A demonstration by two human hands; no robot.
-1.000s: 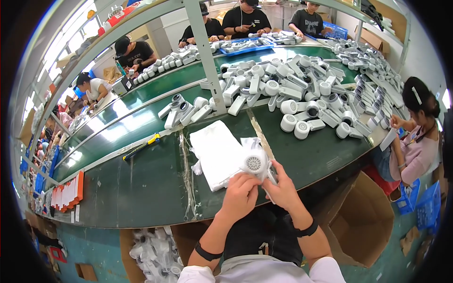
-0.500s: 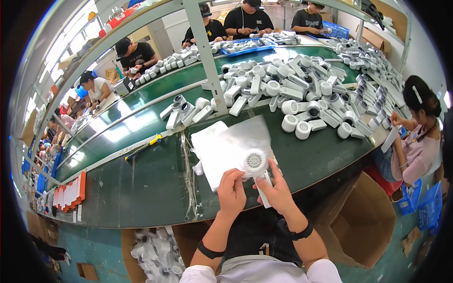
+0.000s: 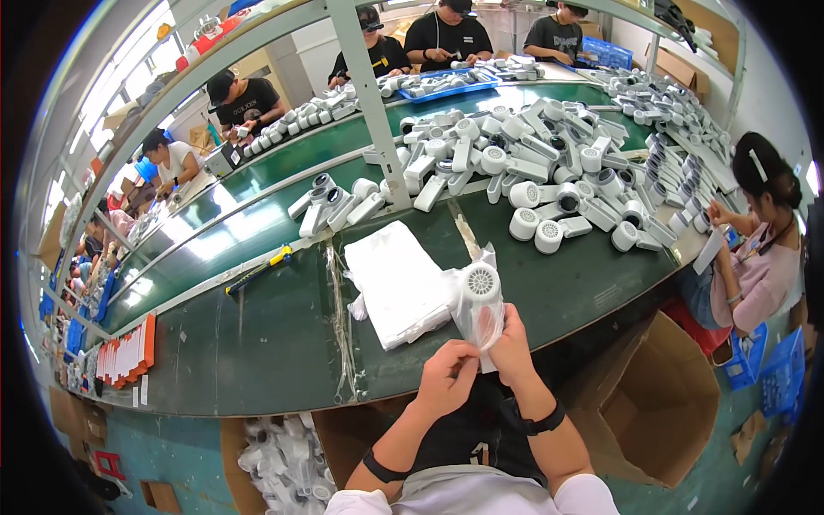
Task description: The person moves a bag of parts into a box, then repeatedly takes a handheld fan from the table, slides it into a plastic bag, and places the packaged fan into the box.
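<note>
A white handheld fan [image 3: 481, 281] with a round slotted grille is upright over the near edge of the green table, its head inside a clear plastic bag [image 3: 469, 318]. My right hand [image 3: 512, 350] is closed around the fan's handle through or beside the film; which one, I cannot tell. My left hand [image 3: 448, 378] pinches the bag's lower edge by the handle. Left of the fan lies a stack of white plastic bags [image 3: 396, 276], its right corner near the bagged fan.
A large pile of white fans [image 3: 549, 154] covers the table's far right. A yellow-and-black tool [image 3: 262, 268] and orange-edged cards [image 3: 129, 350] lie left. Open cartons [image 3: 657, 399] stand below the table, one with bagged fans [image 3: 287, 463]. A co-worker [image 3: 755, 232] sits right.
The bag has come down over the fan's head and toward the handle. Both hands have shifted right, the left one lower, and the bag stack is more exposed.
</note>
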